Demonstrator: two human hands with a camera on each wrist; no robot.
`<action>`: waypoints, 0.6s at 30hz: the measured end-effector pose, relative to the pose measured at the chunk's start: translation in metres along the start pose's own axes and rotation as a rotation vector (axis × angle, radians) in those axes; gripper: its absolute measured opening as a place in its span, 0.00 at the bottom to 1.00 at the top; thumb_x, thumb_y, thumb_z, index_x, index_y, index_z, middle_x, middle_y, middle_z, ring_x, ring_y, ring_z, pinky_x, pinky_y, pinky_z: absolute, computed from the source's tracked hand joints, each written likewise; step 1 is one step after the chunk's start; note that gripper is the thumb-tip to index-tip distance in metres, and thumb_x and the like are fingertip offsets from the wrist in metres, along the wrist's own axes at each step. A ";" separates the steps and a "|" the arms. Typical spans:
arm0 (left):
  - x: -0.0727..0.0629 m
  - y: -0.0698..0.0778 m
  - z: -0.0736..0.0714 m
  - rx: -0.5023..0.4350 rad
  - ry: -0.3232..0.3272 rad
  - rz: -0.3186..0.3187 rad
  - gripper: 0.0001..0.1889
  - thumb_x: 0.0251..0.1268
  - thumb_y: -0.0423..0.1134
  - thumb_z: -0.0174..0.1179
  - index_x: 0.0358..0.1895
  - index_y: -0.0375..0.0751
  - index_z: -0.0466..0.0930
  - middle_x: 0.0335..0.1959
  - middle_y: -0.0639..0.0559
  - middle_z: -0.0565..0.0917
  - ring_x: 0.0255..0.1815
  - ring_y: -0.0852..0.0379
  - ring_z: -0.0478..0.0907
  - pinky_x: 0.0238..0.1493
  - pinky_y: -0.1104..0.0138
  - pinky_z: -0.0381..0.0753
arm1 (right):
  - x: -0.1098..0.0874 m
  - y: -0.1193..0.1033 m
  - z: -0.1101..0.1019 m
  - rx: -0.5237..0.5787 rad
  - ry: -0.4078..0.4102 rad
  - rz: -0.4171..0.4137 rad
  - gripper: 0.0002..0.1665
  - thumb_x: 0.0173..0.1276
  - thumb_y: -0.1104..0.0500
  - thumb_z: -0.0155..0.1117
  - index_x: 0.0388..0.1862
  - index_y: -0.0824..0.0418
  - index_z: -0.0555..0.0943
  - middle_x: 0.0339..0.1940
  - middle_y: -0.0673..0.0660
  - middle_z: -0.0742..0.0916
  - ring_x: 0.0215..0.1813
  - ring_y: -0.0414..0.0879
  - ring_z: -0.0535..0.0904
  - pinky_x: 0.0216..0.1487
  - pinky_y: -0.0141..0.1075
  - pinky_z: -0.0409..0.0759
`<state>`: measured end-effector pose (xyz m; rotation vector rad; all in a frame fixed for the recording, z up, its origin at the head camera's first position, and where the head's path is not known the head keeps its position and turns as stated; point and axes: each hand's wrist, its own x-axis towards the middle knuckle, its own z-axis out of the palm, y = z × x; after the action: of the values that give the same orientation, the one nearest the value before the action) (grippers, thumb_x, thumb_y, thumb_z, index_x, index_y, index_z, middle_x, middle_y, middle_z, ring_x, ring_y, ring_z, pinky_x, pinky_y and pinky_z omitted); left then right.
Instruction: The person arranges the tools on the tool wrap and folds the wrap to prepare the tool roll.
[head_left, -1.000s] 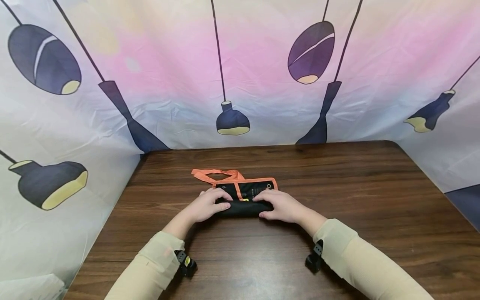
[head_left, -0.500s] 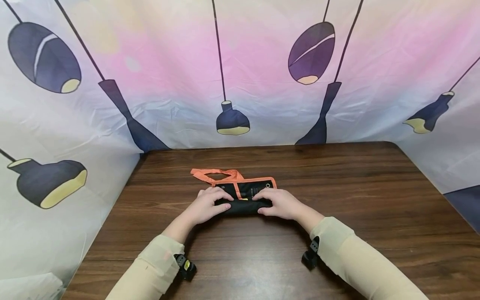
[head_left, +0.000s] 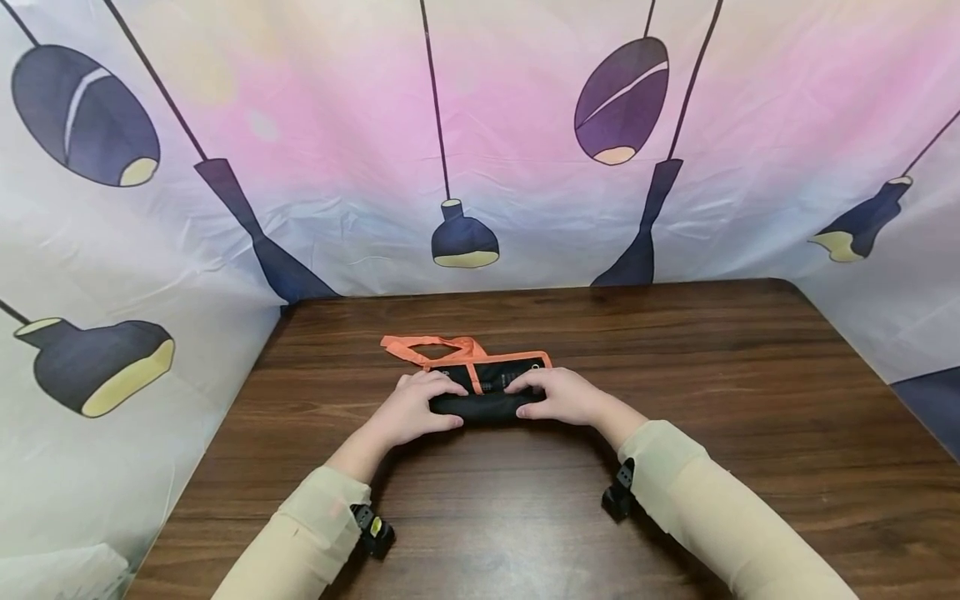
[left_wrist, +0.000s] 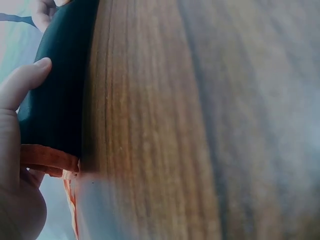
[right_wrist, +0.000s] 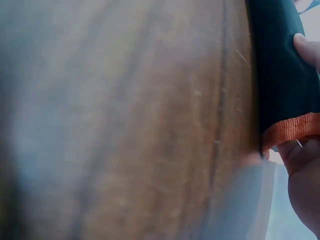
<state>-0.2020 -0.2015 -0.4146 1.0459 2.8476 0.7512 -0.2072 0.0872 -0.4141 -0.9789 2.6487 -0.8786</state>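
Observation:
A black fabric tool roll (head_left: pixel 483 408) with orange trim lies on the table, its near part rolled into a thick tube and its far part flat. My left hand (head_left: pixel 408 408) grips the left end of the tube, thumb on the near side and fingers over the top. At the other end my right hand (head_left: pixel 564 397) holds it the same way. The left wrist view shows the thumb pressed on the black tube (left_wrist: pixel 60 100) above its orange edge. In the right wrist view, the thumb touches the tube (right_wrist: pixel 280 75) too. What is rolled inside is hidden.
An orange strap (head_left: pixel 469 348) lies looped beyond the flat part, reaching left. The dark wood table (head_left: pixel 675 350) extends on all sides. A cloth backdrop (head_left: pixel 525 100) printed with lamps hangs behind it and along both sides.
The tube has rolled slightly away from me, with both hands moving along. A small yellow patch seen at its far edge is now covered, and less of the flat part shows.

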 end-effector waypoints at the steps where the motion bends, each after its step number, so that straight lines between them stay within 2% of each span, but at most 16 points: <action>1: 0.000 0.000 0.000 -0.001 0.011 0.004 0.19 0.53 0.51 0.67 0.50 0.54 0.82 0.48 0.56 0.79 0.54 0.51 0.71 0.51 0.51 0.61 | 0.001 0.000 -0.001 0.017 -0.008 0.011 0.21 0.64 0.47 0.63 0.56 0.47 0.79 0.56 0.50 0.80 0.59 0.47 0.73 0.56 0.46 0.70; 6: 0.002 0.000 -0.003 -0.031 0.029 -0.002 0.19 0.55 0.51 0.66 0.50 0.53 0.83 0.45 0.57 0.81 0.53 0.52 0.73 0.51 0.52 0.62 | 0.004 0.000 -0.006 0.071 -0.035 0.040 0.21 0.64 0.47 0.63 0.56 0.47 0.79 0.57 0.50 0.80 0.59 0.48 0.73 0.56 0.47 0.69; 12: 0.003 -0.002 -0.004 -0.083 -0.001 -0.054 0.19 0.56 0.51 0.65 0.51 0.53 0.83 0.48 0.55 0.80 0.60 0.48 0.69 0.59 0.47 0.59 | 0.007 0.000 -0.008 0.075 -0.044 0.053 0.21 0.64 0.46 0.62 0.56 0.47 0.79 0.58 0.50 0.79 0.60 0.48 0.72 0.57 0.47 0.68; 15: 0.005 -0.005 -0.003 -0.110 -0.014 -0.099 0.19 0.57 0.52 0.65 0.51 0.54 0.83 0.51 0.55 0.80 0.64 0.47 0.65 0.62 0.45 0.56 | 0.007 -0.002 -0.007 0.038 -0.033 0.051 0.23 0.64 0.46 0.62 0.57 0.48 0.78 0.59 0.51 0.79 0.61 0.48 0.72 0.58 0.47 0.68; 18: 0.006 -0.007 -0.003 -0.159 -0.020 -0.144 0.19 0.56 0.52 0.64 0.51 0.55 0.82 0.52 0.56 0.80 0.63 0.48 0.66 0.62 0.48 0.59 | 0.007 -0.004 -0.004 -0.044 -0.007 0.007 0.26 0.64 0.46 0.63 0.59 0.51 0.77 0.59 0.52 0.78 0.61 0.48 0.71 0.59 0.46 0.68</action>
<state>-0.2116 -0.2036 -0.4141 0.8135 2.7554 0.9296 -0.2123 0.0820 -0.4080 -0.9799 2.6751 -0.8169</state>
